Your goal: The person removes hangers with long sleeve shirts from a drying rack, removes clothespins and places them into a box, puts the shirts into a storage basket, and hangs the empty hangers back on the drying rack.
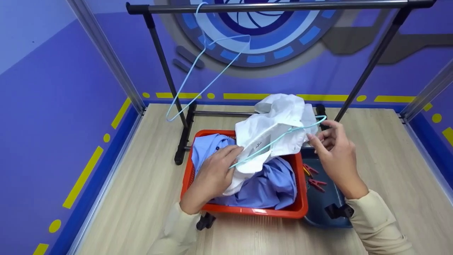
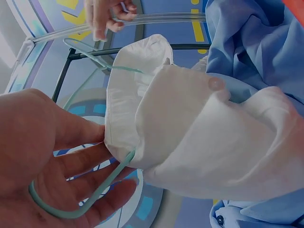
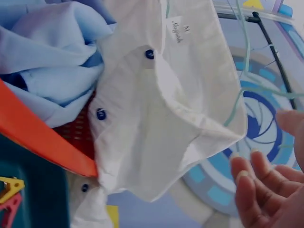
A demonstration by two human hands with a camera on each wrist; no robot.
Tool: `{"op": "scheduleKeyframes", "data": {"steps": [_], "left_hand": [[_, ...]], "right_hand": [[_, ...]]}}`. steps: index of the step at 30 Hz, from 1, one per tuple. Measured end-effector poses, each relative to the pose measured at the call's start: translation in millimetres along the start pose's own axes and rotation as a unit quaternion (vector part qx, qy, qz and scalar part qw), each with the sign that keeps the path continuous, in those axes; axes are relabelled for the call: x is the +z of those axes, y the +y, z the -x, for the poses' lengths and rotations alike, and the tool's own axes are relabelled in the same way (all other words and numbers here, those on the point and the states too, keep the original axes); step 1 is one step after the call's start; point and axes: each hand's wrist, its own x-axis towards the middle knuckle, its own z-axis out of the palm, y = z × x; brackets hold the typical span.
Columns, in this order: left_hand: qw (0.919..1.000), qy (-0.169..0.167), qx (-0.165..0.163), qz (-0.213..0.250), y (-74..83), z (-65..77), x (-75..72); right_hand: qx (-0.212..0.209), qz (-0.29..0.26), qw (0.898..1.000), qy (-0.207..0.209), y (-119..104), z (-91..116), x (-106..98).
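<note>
A white shirt (image 1: pixel 283 109) with dark blue buttons lies bunched over a red basket (image 1: pixel 254 211). A light teal wire hanger (image 1: pixel 263 146) runs through its collar, with its hook toward the right. My left hand (image 1: pixel 216 173) pinches the collar edge between thumb and fingers; in the left wrist view one rounded hanger end (image 2: pixel 71 213) crosses the palm. Beside the hook, my right hand (image 1: pixel 338 156) has loosely bent fingers (image 3: pixel 247 190) with nothing between them. The shirt's neck label (image 3: pixel 176 31) shows inside the collar.
Blue garments (image 1: pixel 265 187) fill the basket beneath the shirt. A dark tray (image 1: pixel 322 209) with red and yellow clothespins (image 1: pixel 316 184) stands at its right. Behind rises a black clothes rack (image 1: pixel 283 6), an identical hanger (image 1: pixel 226 69) hooked on its bar's left part.
</note>
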Motion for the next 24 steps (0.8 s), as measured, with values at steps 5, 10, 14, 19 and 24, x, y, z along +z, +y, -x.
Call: {"op": "scheduleKeyframes", "data": {"steps": [5,10,14,19,24], "left_hand": [[0.9998,-0.006,0.006,0.019,-1.2,3.5,-2.2],[0.9993,0.004,0.023,0.030,-2.4,6.9,-4.6],[0.9985,0.005,0.038,0.040,-5.1,7.9,-5.8],[0.9971,0.001,0.036,0.067,-9.3,9.6,-8.0],[0.9947,-0.001,0.025,0.100,-13.6,13.9,-11.4]], "right_hand": [[0.042,0.020,0.997,-0.064,11,1,11],[0.052,0.021,0.995,-0.079,15,-3,20],[0.038,0.011,0.997,-0.068,17,-7,26],[0.018,0.009,0.999,-0.045,19,-12,32],[0.020,0.015,0.999,-0.038,19,-13,36]]}}
